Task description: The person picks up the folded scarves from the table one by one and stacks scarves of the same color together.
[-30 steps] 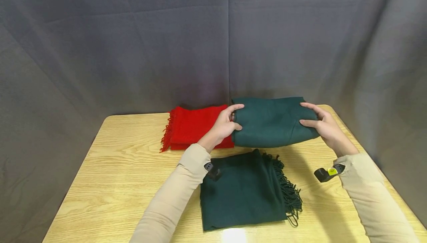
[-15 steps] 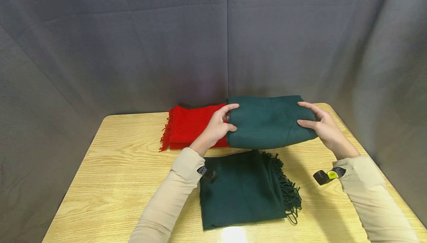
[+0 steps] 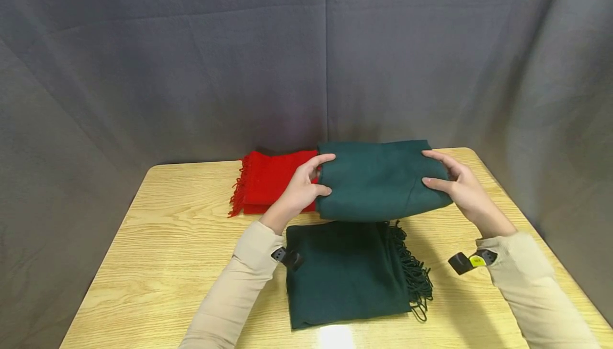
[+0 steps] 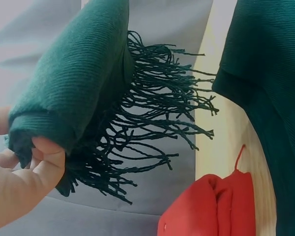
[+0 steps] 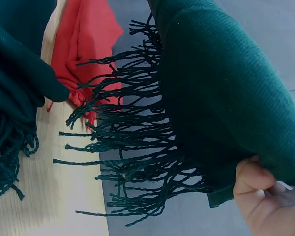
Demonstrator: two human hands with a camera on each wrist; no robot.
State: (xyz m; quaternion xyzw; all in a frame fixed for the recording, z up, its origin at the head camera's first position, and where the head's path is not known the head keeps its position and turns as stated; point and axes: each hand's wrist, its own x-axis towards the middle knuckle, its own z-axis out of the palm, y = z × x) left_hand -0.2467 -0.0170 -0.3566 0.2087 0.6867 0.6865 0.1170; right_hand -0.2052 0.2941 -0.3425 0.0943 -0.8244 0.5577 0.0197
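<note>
A folded dark green scarf (image 3: 378,181) is held up above the table between both hands. My left hand (image 3: 303,185) grips its left end, thumb in front. The right end is gripped by my right hand (image 3: 460,187) in the same way. Dark fringe (image 4: 152,108) dangles from the held scarf in both wrist views; the head view hides it. Below and nearer lies a second folded dark green scarf (image 3: 347,285) on the wood table, its fringe (image 3: 415,274) spread to the right.
A folded red scarf (image 3: 275,179) lies at the back of the table (image 3: 167,264), fringe to the left, its right part hidden behind the held scarf. A grey curtain (image 3: 239,72) hangs just behind the table.
Both hands have shifted the held scarf left and, lately, a little toward me. It now covers more of the red scarf and overlaps the far edge of the lying green scarf in view.
</note>
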